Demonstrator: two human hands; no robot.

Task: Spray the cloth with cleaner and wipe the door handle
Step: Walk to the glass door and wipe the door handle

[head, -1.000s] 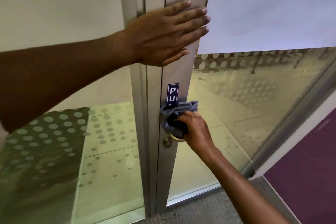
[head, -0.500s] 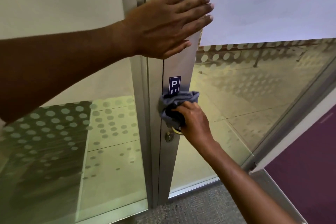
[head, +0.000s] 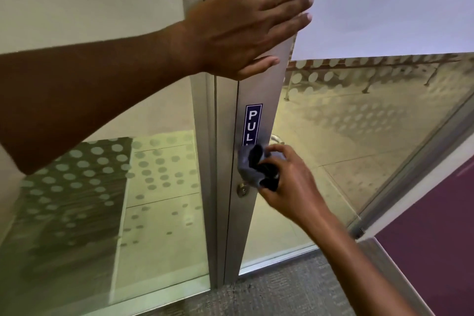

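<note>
My right hand [head: 289, 182] grips a bunched grey cloth [head: 252, 166] and presses it against the silver door stile just below the blue PULL sticker [head: 253, 123]. The metal door handle [head: 277, 139] shows as a curved silver piece just above my fingers; most of it is hidden by the cloth and hand. A round keyhole [head: 242, 190] sits just below and left of the cloth. My left hand [head: 246, 25] lies flat, fingers spread, on the upper part of the stile. No spray bottle is in view.
The glass door [head: 359, 136] with frosted dots stands ajar, its frame [head: 256, 89] next to a fixed glass panel [head: 102, 200]. Grey carpet [head: 269, 295] lies below. A purple wall [head: 436, 226] with a metal edge runs along the right.
My right hand has slid the cloth lower and rightward on the handle, uncovering more of the PULL sticker and the handle's top. My left hand stays pressed on the stile.
</note>
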